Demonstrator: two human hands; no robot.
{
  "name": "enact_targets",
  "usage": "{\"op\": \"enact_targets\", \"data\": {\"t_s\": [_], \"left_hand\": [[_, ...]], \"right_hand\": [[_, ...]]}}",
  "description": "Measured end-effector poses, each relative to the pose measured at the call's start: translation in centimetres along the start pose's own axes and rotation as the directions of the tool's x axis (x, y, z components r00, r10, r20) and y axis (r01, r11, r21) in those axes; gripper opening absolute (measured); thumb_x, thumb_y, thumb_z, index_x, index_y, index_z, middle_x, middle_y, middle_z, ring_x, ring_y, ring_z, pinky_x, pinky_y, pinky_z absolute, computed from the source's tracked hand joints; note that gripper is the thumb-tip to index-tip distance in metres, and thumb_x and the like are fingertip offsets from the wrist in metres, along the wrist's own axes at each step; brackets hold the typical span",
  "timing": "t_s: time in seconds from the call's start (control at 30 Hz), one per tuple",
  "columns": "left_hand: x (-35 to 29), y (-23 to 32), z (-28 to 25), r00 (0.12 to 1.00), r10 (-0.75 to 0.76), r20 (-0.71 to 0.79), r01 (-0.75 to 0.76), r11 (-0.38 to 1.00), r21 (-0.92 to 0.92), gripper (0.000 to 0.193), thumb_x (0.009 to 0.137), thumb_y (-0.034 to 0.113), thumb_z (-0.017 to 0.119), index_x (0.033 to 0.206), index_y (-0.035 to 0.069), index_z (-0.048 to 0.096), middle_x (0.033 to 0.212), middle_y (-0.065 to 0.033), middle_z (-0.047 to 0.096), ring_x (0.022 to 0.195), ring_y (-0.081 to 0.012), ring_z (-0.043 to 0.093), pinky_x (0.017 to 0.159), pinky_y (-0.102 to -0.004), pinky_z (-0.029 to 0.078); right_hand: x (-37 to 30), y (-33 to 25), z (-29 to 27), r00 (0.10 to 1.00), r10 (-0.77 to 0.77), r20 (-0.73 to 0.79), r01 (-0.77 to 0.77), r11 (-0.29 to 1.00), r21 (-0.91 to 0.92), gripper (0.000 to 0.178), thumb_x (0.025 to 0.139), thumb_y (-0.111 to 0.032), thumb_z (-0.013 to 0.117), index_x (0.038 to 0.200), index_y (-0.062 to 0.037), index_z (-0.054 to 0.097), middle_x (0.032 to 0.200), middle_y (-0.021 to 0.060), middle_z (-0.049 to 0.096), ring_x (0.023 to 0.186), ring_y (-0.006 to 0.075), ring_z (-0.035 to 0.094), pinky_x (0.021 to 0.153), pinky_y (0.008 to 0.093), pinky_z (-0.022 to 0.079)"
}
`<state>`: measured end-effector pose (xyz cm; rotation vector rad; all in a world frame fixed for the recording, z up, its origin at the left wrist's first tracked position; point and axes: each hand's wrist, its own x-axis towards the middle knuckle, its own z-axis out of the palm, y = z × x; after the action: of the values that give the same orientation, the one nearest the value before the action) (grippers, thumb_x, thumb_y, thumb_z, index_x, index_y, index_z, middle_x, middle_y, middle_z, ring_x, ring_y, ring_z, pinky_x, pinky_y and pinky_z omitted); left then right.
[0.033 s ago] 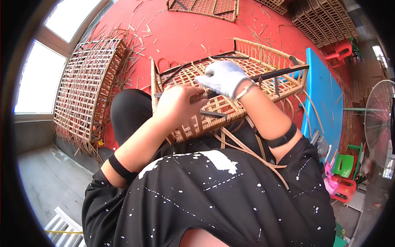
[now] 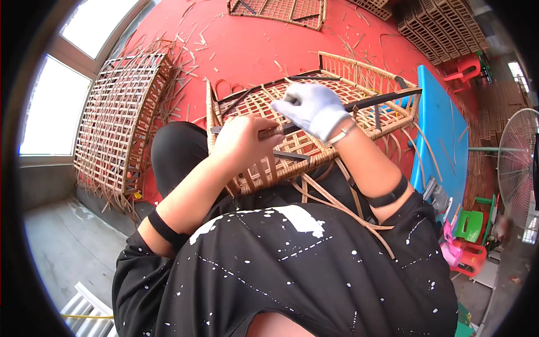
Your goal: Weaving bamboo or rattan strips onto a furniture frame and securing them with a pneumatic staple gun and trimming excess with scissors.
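The left hand [image 2: 242, 139] is clasping the dark bar [image 2: 369, 102]. Over that bar, the gloved right hand [image 2: 315, 111] is hovering half-curled; whether around anything, I cannot tell.

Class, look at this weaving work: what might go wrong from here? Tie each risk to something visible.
1. The bare left hand holds a dark, straight bar of the tan woven frame; any rough edge could scrape its skin.
2. Loose, flat tan strips trail near the black, white-speckled right sleeve and might snag on it.
3. The frame seems to rest on the black-trousered legs, so a hard pull by the white-gloved right hand might shift it.
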<state>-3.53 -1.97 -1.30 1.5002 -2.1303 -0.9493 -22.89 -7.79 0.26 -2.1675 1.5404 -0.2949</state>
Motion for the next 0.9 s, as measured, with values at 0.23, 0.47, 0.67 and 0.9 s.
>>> {"op": "enact_targets", "data": {"t_s": [0.23,0.47,0.67,0.9], "left_hand": [[1.1,-0.9,-0.1,0.993,-0.066,0.094,0.08,0.984,-0.156,0.044,0.081,0.031,0.084,0.111,0.001,0.076,0.098,-0.0163,0.075,0.091,-0.027,0.074,0.084,-0.0368,0.057],[1.7,-0.4,-1.0,0.975,-0.081,0.208,0.118,0.978,-0.172,0.048,0.085,0.031,0.084,0.114,-0.005,0.072,0.098,-0.0131,0.075,0.088,-0.0172,0.071,0.078,-0.0309,0.056],[1.0,1.5,-7.6,0.968,0.062,0.243,-0.02,0.985,-0.173,0.041,0.087,0.032,0.083,0.109,-0.001,0.076,0.096,-0.0097,0.076,0.088,-0.0133,0.068,0.081,-0.0307,0.054],[0.7,1.8,-8.6,0.904,0.08,0.42,0.041,0.961,-0.272,0.032,0.09,0.029,0.079,0.109,0.003,0.078,0.093,-0.0062,0.076,0.085,-0.0113,0.065,0.082,-0.0308,0.053]], "right_hand": [[-12.0,6.9,1.9,0.973,-0.223,0.054,0.228,0.914,-0.335,0.038,0.084,-0.041,0.077,0.107,-0.0123,0.069,0.106,0.0066,0.067,0.097,0.0252,0.066,0.085,0.0419,0.051],[-10.5,9.9,5.3,0.946,-0.254,0.201,0.321,0.807,-0.496,0.037,0.076,-0.045,0.078,0.098,-0.0173,0.068,0.103,0.0035,0.06,0.096,0.0223,0.065,0.084,0.0423,0.045],[-11.8,4.9,-0.7,0.865,-0.469,0.178,0.5,0.775,-0.387,0.034,0.079,-0.047,0.076,0.086,-0.014,0.068,0.091,0.0066,0.062,0.084,0.0249,0.068,0.077,0.0423,0.046],[-13.2,1.2,-1.9,0.855,-0.387,0.346,0.489,0.823,-0.288,0.045,0.082,-0.055,0.072,0.086,-0.01,0.07,0.088,0.0105,0.064,0.076,0.0301,0.069,0.07,0.0442,0.055]]}}
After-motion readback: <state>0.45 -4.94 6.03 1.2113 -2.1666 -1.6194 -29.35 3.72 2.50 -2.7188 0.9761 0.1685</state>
